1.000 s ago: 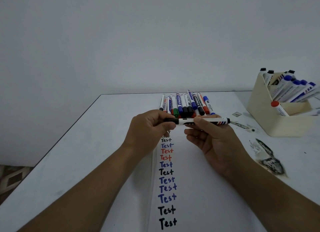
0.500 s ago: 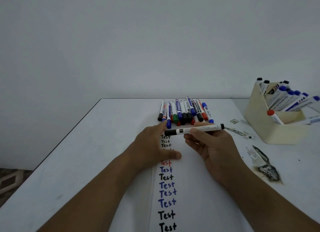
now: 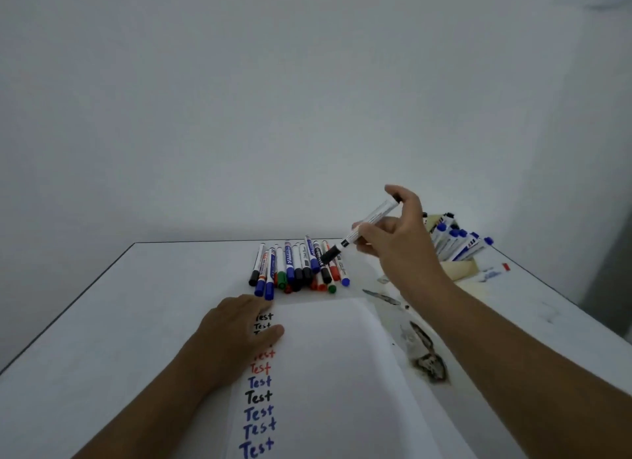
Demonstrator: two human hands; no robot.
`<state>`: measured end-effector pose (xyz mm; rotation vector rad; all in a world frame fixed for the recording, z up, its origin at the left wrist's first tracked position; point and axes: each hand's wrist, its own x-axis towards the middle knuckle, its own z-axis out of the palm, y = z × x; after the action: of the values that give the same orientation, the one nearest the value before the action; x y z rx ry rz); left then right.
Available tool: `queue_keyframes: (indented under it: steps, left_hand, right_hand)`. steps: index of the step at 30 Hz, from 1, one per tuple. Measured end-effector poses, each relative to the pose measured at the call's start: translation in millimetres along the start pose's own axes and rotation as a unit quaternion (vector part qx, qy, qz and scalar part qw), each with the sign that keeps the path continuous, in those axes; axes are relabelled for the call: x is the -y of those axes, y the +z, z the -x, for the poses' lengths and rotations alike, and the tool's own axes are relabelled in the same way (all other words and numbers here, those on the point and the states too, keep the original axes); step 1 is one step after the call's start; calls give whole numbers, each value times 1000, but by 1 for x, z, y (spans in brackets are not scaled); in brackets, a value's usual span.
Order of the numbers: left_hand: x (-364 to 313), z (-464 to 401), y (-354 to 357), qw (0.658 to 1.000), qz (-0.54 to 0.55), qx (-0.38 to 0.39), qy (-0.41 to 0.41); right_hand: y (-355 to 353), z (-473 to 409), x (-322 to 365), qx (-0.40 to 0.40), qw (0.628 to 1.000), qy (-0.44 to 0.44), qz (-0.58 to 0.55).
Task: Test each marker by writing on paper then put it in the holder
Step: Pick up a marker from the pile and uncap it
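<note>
White bench (image 3: 102,339), wall behind. A sheet of paper (image 3: 342,373) is laid on the bench, with a column of "Test" words (image 3: 259,397) written down its left side in black, red and blue.

Left hand (image 3: 236,335): laid flat on the paper's left edge, fingers straight, nothing held; the upper words are partly covered by it.

Right hand (image 3: 400,239): raised above the bench, its grip clamped on a black-capped marker (image 3: 362,231). The marker is held tilted in the air, cap end down and left, over the far end of the marker pile (image 3: 297,267).

The pile lies just beyond the paper's far edge. A beige holder (image 3: 458,270) with blue-capped markers is seen behind the right hand. Dark smudges (image 3: 427,356) are noted right of the paper.
</note>
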<state>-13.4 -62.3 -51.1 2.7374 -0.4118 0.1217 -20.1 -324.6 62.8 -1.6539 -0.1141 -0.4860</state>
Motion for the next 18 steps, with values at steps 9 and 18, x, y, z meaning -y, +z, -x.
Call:
queue_keyframes:
  steps: [9, 18]
  left_hand:
    - [-2, -1, 2, 1000, -12, -20, 9]
    - [0, -6, 5, 999, -12, -36, 12]
  right_hand:
    - [-111, -79, 35, -139, 963, -76, 220]
    - [-125, -98, 0, -52, 928, -20, 369]
